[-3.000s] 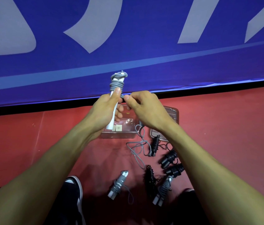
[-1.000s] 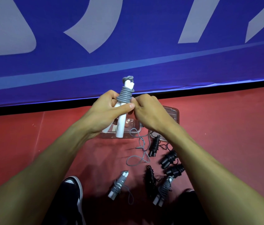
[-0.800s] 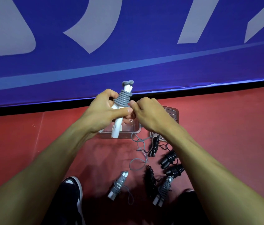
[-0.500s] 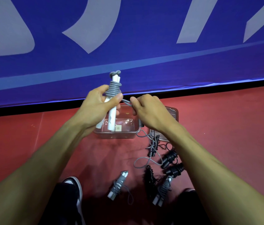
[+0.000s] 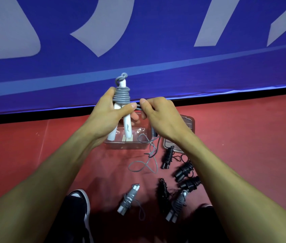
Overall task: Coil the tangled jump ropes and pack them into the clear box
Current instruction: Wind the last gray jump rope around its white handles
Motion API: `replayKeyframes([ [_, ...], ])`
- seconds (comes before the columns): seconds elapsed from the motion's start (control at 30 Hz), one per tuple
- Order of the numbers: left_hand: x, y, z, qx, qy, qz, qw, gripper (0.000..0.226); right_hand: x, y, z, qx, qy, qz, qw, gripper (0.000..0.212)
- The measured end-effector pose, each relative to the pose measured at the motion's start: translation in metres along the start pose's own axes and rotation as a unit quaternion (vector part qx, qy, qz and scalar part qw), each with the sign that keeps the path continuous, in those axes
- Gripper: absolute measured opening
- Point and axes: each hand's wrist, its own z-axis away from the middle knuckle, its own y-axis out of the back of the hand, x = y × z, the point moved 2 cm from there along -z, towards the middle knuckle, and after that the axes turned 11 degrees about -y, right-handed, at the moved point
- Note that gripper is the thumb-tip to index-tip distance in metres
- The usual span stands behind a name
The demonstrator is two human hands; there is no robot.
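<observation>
Head view: the left hand [image 5: 107,113] grips the white handles [image 5: 127,127] upright above the clear box [image 5: 126,146], and the right hand [image 5: 158,114] pinches the grey rope [image 5: 121,95] beside the coil. This rope looks light, soft and a little slippery, so I judge the handles the best hold. Loose rope trails on the red floor [image 5: 244,137]; a blue banner [image 5: 156,41] stands behind.

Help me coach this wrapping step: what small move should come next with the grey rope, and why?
Probably one more turn: the right hand should carry the cord it pinches around the white handles that the left hand holds upright, just under the grey coil. A slack tail trails loose onto the red floor, so wrapping isn't finished, and the clear box can wait.
</observation>
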Motion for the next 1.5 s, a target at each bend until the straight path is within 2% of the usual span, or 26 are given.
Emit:
replayKeyframes([
  [0.17,-0.001,-0.002,0.0,-0.014,0.014,0.059,0.998,0.016,0.002,0.001,0.0,0.0,-0.006,-0.018,1.0,0.051],
  [0.2,0.0,-0.004,0.0,-0.012,0.035,0.085,0.996,0.02,0.003,0.001,0.0,0.0,-0.01,-0.017,1.0,0.051],
  [0.27,0.001,-0.007,0.001,-0.009,0.097,0.135,0.986,0.045,0.005,0.001,-0.001,-0.004,-0.015,-0.016,1.0,0.05],
  [0.33,0.001,-0.009,0.001,-0.016,0.125,0.139,0.982,0.058,0.005,0.0,-0.002,-0.011,-0.016,-0.014,1.0,0.05],
  [0.53,0.004,-0.009,0.002,-0.076,0.078,0.163,0.981,0.041,0.005,0.002,-0.002,-0.004,-0.016,-0.021,1.0,0.053],
  [0.67,0.001,-0.013,0.003,-0.079,0.043,0.114,0.989,0.029,0.004,-0.003,-0.002,-0.025,-0.011,0.002,1.0,0.051],
  [0.8,-0.003,-0.01,0.001,-0.041,0.017,0.002,0.999,0.053,0.008,-0.006,-0.002,-0.039,-0.019,0.045,0.998,0.047],
  [0.93,-0.003,-0.006,0.001,-0.022,-0.005,-0.055,0.998,0.042,0.011,-0.006,-0.001,-0.038,-0.02,0.062,0.997,0.048],
  [1.1,0.0,-0.002,0.001,-0.01,0.019,-0.053,0.998,0.035,0.008,-0.006,-0.001,-0.043,0.014,0.065,0.997,0.043],
  [1.3,-0.003,-0.002,0.001,-0.025,0.005,-0.061,0.998,0.021,0.009,-0.006,-0.001,-0.041,0.002,0.064,0.997,0.042],
  [1.43,0.0,-0.008,0.003,-0.065,0.029,0.041,0.997,0.01,0.011,-0.006,-0.002,-0.033,0.003,0.08,0.996,0.044],
  [1.5,0.002,-0.01,0.003,-0.083,0.023,0.061,0.994,0.014,0.011,-0.006,-0.003,-0.028,0.011,0.081,0.996,0.046],
])
